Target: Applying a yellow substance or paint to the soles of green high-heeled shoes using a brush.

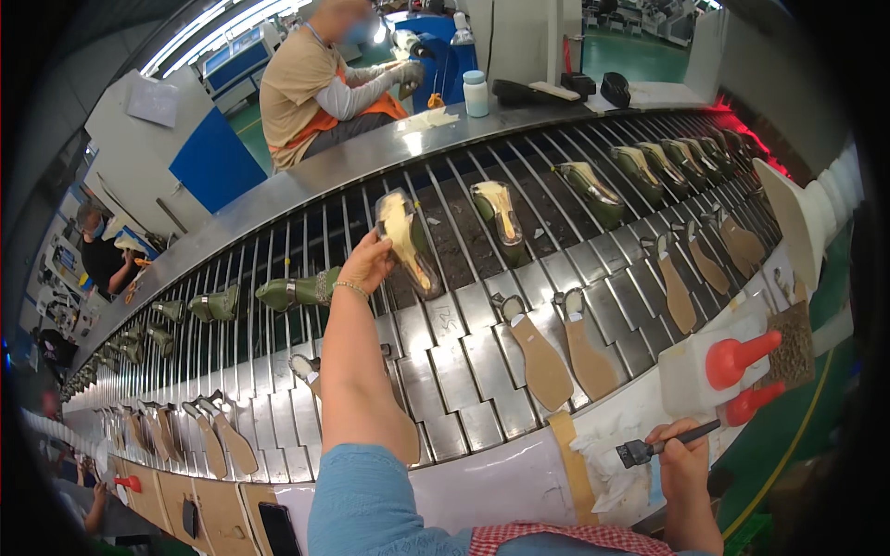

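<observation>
Olive-green shoes on lasts (pixel 295 293) lie on their sides along the far-left stretch of the slatted metal conveyor (pixel 464 371), heels toward the person, probably so the soles face whoever works them. Nearer the conveyor's near edge at the left, tan soles (pixel 222 443) lie flat in a row, one to a slat. Moving right, the left hand (pixel 369 261) reaches across the belt to its middle, fingers clamped on the heel end of a green shoe (pixel 408 243) turned sole-up, the pale bottom tilted toward the head camera, apparently for inspection or coating. It is lifted off, or barely resting on, the dark rods of the far lane. To its right more green shoes (pixel 501 221) sit sole-up, spaced well apart up to the far-right corner, leaving open gaps between them. Two tan soles (pixel 565 357) lie near the near edge, just beyond a paper-covered table (pixel 519 477). Further right, the right hand (pixel 681 463) rests at the table's near edge, fingers closed around the handle of a small black brush (pixel 649 449), bristles pointing left over crumpled white paper. Beside it stands a white glue container with red spouts (pixel 732 361). Across the conveyor, a seated person (pixel 320 88) works at the far side.
</observation>
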Demonstrator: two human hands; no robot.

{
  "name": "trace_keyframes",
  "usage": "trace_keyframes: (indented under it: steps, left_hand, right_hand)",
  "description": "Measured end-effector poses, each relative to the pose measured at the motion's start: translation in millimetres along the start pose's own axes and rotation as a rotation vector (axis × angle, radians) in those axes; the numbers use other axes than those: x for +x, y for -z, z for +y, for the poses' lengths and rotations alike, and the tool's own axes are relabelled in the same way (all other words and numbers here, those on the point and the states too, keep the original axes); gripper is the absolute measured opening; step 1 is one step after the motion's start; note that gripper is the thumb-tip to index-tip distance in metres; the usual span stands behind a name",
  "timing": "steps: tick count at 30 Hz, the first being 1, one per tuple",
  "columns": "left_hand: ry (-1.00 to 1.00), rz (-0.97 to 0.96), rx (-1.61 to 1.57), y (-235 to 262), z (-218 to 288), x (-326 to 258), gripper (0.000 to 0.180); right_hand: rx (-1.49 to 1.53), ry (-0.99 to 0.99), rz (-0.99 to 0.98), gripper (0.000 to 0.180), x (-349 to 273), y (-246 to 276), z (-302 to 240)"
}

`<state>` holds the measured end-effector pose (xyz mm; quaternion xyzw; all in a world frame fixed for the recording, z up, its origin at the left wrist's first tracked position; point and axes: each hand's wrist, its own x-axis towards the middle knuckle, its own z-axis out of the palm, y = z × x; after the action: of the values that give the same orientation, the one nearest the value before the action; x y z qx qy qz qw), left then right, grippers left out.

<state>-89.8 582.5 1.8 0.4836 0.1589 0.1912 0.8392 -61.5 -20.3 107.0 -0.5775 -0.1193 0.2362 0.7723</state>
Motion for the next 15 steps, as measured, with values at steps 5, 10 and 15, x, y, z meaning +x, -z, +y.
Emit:
trace_keyframes:
  steps: [5,10,15]
  left_hand:
    - [-0.163,0.397,0.479,31,39,-8,0.068]
    - [0.141,0.348,2.095,52,71,-52,0.072]
    - [-0.042,0.576,2.54,123,46,-89,0.027]
  right_hand:
    - [-0.04,0.03,-0.046,0.029,7,-11,0]
    - [-0.047,0.056,-0.021,0.026,3,-14,-6]
    - [0.071,0.073,0.055,0.023,7,-23,-11]
